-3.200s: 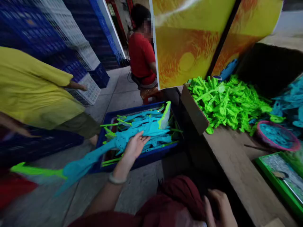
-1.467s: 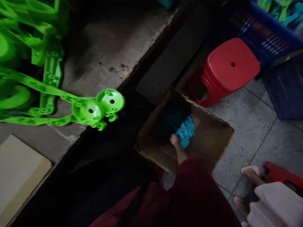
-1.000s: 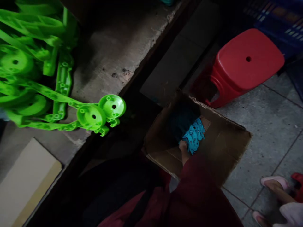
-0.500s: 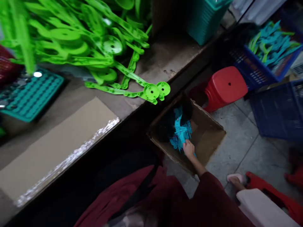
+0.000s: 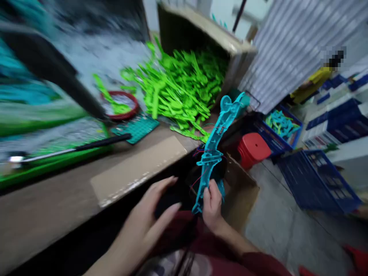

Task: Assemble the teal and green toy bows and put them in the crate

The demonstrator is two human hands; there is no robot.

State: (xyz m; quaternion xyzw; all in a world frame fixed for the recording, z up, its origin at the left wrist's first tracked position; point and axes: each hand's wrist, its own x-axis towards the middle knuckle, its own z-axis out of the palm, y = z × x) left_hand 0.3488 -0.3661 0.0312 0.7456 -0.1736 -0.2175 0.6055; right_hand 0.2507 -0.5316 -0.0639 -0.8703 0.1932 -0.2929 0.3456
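My right hand [image 5: 212, 204] is closed around the lower end of a long teal plastic part [image 5: 216, 145] with thin red wires on it, held upright over the edge of the workbench [image 5: 66, 199]. My left hand [image 5: 149, 214] is open beside it, fingers stretched toward the part without touching it. Below the part sits an open cardboard box [image 5: 240, 191] on the floor. A heap of bright green plastic parts [image 5: 181, 84] spills from a tipped carton [image 5: 201, 34] on the bench.
A cardboard sheet [image 5: 135, 168], a teal tray [image 5: 136, 128] and a red-rimmed bowl [image 5: 120, 105] lie on the bench. A red stool [image 5: 253, 149] and blue crates [image 5: 316, 180], one holding teal parts [image 5: 280, 124], stand on the floor. A person in yellow [image 5: 313, 82] is far right.
My right hand has lifted a teal part out of the cardboard box up to bench height. My left hand has come into view beside it. The view has swung up toward the bench.
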